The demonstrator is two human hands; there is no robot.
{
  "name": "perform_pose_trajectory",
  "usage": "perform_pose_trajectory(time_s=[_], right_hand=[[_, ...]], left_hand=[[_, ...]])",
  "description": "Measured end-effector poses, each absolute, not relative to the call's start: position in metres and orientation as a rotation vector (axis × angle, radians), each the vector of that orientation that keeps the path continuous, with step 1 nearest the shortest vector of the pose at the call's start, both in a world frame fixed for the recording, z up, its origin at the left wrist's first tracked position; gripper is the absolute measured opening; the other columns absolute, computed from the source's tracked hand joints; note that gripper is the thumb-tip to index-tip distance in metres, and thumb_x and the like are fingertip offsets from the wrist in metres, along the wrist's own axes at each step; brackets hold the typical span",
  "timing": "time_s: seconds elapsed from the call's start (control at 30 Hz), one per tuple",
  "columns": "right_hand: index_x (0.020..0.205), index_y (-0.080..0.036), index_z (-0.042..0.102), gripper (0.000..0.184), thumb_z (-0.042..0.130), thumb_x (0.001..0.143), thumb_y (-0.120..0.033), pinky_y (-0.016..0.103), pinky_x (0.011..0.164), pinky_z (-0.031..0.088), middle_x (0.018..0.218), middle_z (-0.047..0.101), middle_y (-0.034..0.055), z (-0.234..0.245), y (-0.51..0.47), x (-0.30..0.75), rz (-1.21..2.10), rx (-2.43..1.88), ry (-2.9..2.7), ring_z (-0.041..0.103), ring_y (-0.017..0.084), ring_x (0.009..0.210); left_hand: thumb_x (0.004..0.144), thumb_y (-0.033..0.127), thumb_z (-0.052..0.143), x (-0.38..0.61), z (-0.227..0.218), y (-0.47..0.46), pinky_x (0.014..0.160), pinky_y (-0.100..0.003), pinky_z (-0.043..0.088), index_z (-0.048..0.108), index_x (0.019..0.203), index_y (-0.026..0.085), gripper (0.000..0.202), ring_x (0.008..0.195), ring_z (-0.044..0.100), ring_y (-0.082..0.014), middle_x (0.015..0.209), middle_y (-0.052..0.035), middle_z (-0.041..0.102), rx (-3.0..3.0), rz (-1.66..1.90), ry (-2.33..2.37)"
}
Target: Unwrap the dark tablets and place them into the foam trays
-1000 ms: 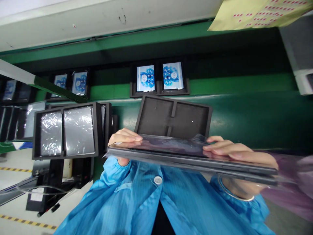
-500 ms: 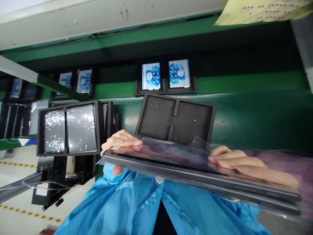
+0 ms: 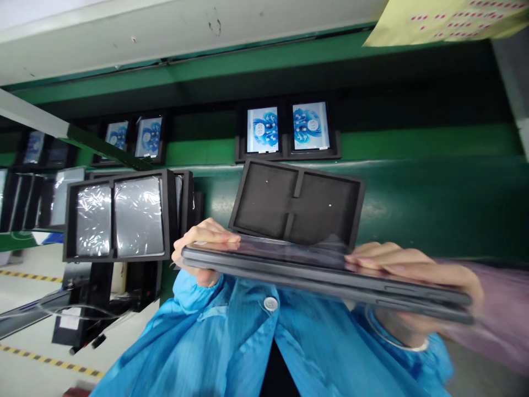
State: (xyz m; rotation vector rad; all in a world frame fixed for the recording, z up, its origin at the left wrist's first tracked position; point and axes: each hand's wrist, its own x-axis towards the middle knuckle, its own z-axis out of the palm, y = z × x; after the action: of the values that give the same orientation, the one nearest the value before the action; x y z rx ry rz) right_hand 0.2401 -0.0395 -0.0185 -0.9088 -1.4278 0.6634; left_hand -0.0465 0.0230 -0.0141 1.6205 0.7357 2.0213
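Both my hands hold a stack of two dark tablets (image 3: 314,275), flat and edge-on in front of my blue coat. My left hand (image 3: 202,245) grips the left end, fingers on the top face and thumb under. My right hand (image 3: 407,270) is closed on the right end, fingers lying on the glossy top face, which carries a clear film. Just behind the stack an empty black foam tray (image 3: 295,204) with two pockets leans tilted on the green conveyor (image 3: 433,193).
At left a black foam tray (image 3: 119,220) holds two film-wrapped tablets. Farther back a tray (image 3: 289,129) carries two lit tablets, and another such tray (image 3: 132,138) lies at its left. A yellow sticker sheet (image 3: 446,19) hangs at top right.
The stack tipped its top face toward me half a second ago and is level and edge-on again. A lifted corner of the film by my right hand now lies flat.
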Motion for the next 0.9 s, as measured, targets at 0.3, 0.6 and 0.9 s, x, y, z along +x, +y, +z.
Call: perform_pose_trajectory(time_s=[0.3,0.6,0.9], right_hand=[[0.144,-0.017,0.052,0.060,0.068,0.094,-0.045,0.042,0.100,0.058,0.127,0.069,0.0110,0.045,-0.038,0.231,0.357,-1.148,-2.220,0.067,0.027,0.115],[0.139,-0.018,0.057,0.045,0.061,0.099,-0.037,0.035,0.074,0.065,0.106,0.076,0.0119,0.016,-0.016,0.167,0.564,-0.743,-1.865,0.075,0.024,0.089],[0.123,-0.015,0.069,0.030,0.062,0.096,-0.026,0.040,0.068,0.069,0.096,0.078,0.0127,-0.007,-0.010,0.173,0.616,-0.496,-1.590,0.077,0.028,0.087]], left_hand=[[0.087,0.062,0.067,-0.053,0.020,0.032,0.041,-0.026,0.045,0.069,0.076,0.015,0.049,0.043,0.063,-0.0146,0.053,-0.0013,0.066,2.254,1.839,0.857],[0.082,0.062,0.073,-0.021,0.046,0.016,0.049,-0.028,0.046,0.062,0.077,0.018,0.045,0.051,0.065,-0.0146,0.058,0.0012,0.066,2.591,1.360,0.887],[0.053,0.069,0.088,-0.097,0.021,0.015,0.099,-0.050,0.057,0.056,0.138,0.021,0.103,0.112,0.071,-0.0337,0.124,-0.0160,0.072,2.102,1.198,0.702]])
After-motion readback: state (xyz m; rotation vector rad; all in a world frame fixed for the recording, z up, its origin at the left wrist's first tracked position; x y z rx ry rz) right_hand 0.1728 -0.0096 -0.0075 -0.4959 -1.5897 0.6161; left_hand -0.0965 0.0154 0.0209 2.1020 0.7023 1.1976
